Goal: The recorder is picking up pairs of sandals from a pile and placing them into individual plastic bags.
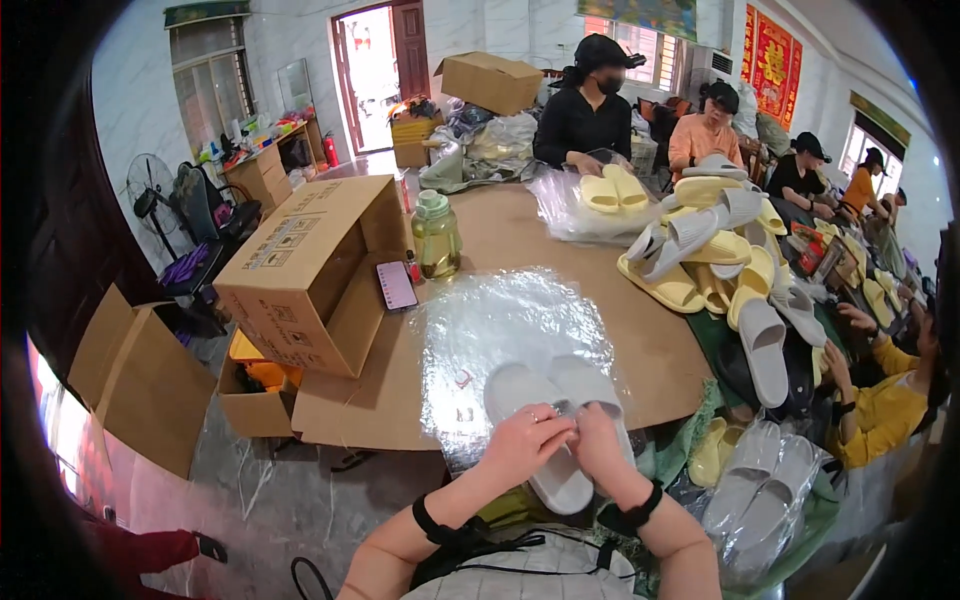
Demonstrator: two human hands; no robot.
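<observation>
A pair of light grey slippers [512, 384] lies at the near edge of the table in front of me, soles or footbeds partly covered by my hands. My left hand [520, 445] is closed, its fingertips pinched together above the slippers. Beside it, my right hand [600, 448] is closed too, and the two hands meet at the fingertips. Whatever they pinch is too small or hidden to name. Clear plastic bags [465, 350] lie flat on the table beneath and beyond the slippers.
A cardboard box [300, 260] lies open on the left, beside a phone [397, 286] and green bottle [435, 235]. Yellow and grey slippers [725, 245] are heaped at right. Bagged grey slippers [765, 480] lie at lower right. Several people work around, one across the table [590, 110].
</observation>
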